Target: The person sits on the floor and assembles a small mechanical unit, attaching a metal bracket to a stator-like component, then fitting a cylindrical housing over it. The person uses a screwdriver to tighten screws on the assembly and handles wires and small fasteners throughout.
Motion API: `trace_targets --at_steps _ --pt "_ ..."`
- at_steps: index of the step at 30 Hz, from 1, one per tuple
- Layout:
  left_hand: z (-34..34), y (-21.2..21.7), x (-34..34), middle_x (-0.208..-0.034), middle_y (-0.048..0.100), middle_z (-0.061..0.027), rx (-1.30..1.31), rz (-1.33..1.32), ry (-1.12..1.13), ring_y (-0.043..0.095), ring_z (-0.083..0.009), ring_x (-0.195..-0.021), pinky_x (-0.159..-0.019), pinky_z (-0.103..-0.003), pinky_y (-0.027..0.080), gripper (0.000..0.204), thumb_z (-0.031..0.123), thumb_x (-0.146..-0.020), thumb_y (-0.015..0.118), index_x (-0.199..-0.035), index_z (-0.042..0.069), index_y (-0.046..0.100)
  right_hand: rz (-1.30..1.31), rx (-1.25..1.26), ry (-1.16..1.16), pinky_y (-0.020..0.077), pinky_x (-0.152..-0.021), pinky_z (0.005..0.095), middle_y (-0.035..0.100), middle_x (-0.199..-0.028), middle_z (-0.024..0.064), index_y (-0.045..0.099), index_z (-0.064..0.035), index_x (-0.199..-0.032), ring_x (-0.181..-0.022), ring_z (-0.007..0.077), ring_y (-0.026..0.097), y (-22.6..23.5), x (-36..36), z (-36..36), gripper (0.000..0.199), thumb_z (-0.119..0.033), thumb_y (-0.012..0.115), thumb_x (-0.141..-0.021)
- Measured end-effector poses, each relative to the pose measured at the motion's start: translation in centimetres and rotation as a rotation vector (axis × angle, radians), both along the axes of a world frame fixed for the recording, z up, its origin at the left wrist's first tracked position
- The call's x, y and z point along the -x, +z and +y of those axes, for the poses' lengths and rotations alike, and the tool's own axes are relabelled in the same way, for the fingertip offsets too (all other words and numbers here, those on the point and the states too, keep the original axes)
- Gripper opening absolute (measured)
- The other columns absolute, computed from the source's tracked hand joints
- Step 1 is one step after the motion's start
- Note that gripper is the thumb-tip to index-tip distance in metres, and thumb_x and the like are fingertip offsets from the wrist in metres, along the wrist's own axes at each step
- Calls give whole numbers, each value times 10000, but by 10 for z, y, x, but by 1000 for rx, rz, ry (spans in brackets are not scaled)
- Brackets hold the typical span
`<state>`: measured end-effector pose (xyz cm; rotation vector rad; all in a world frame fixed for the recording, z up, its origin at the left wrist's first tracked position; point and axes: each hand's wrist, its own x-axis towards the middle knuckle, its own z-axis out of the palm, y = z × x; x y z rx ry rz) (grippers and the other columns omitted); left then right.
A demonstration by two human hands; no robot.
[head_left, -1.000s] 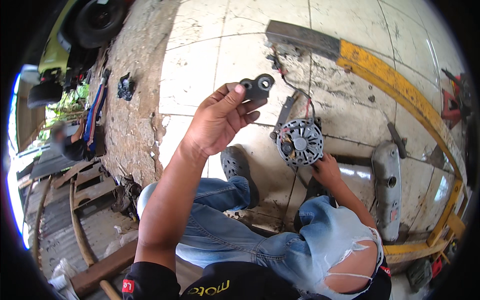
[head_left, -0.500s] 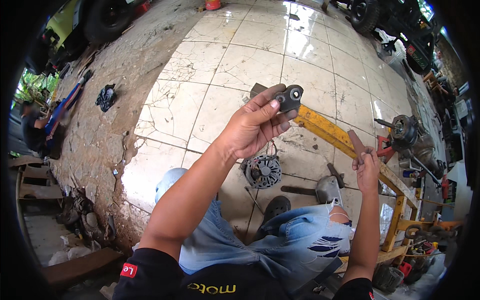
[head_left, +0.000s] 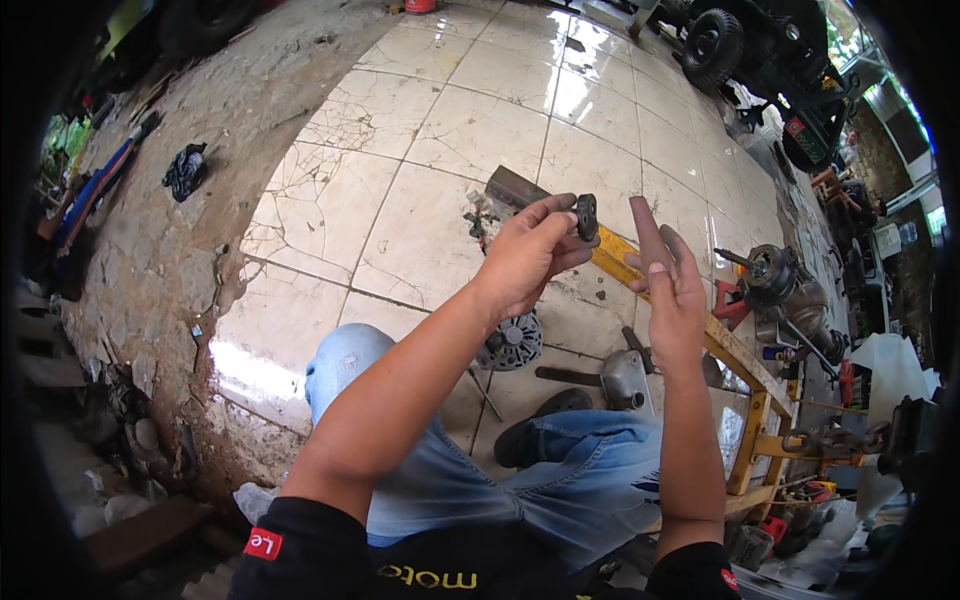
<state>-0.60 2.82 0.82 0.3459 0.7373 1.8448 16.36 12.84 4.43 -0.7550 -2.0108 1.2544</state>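
Observation:
My left hand [head_left: 530, 255] pinches a small black metal bracket [head_left: 587, 215] between thumb and fingers; it is turned nearly edge-on, its hole hard to see. In my right hand [head_left: 678, 305] is a flat, tapered reddish-brown strip [head_left: 650, 232], its far end pointing up and away. The strip is a short gap to the right of the bracket, not touching it. Whether it is a file or folded abrasive cannot be made out. Below my left wrist, a round finned alternator [head_left: 516, 342] lies on the tiles, partly covered by my forearm.
A yellow steel beam [head_left: 618, 262] runs under my hands to a yellow frame [head_left: 748, 445] on the right. Near my shoe [head_left: 540, 430] lie a metal housing [head_left: 627, 383] and a dark flat bar [head_left: 567, 376]. A greasy hub assembly [head_left: 775, 275] stands at right.
My right hand has moved left and up with the strip, closer to the bracket. My left hand has turned the bracket from face-on to nearly edge-on. The view has shifted slightly.

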Motion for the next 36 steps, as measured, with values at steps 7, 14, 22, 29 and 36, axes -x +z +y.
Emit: trace_targets --at_steps 7,14,22,29,36 --pt "12 -28 -27 -1296 530 -158 115 -118 -168 593 -260 -1151 -958 -337 529 451 173 -1031 409 -1420 -51 363 -142 -444 134 372 -1098 429 503 -1401 235 380 52 -1424 -1351 385 444 -49 -5 -19 465 -55 458 -978" --pt "20 -55 -38 -1173 613 -89 94 -160 -328 633 -178 -1033 -852 -321 566 354 253 -1055 447 -1305 11 516 -152 -463 107 344 -1103 488 475 -1433 227 496 -6 -1387 -1371 451 377 -78 -19 -15 453 -166 553 -967" --pt "25 -67 -44 -1186 619 -85 176 -98 -250 620 -170 -1044 -957 -361 507 389 257 -1059 442 -1369 22 461 -428 -387 -70 330 -1103 497 488 -1439 191 489 -44 -1406 -1384 411 373 -99 -29 13 440 -237 443 -1014" --pt "22 -65 -39 -1223 598 -70 283 -72 -255 586 -171 -1090 -963 -383 496 378 228 -1060 415 -1398 60 439 -209 -388 49 361 -1089 494 489 -1383 290 475 54 -1362 -1283 494 448 -82 -13 3 424 -156 474 -993" --pt "7 -67 -31 -1205 605 -67 130 -177 -282 611 -165 -1075 -895 -337 536 349 220 -1053 440 -1354 48 475 -200 -400 109 321 -1105 538 470 -1390 309 447 74 -1365 -1280 519 435 -92 -2 -23 471 -164 528 -966"
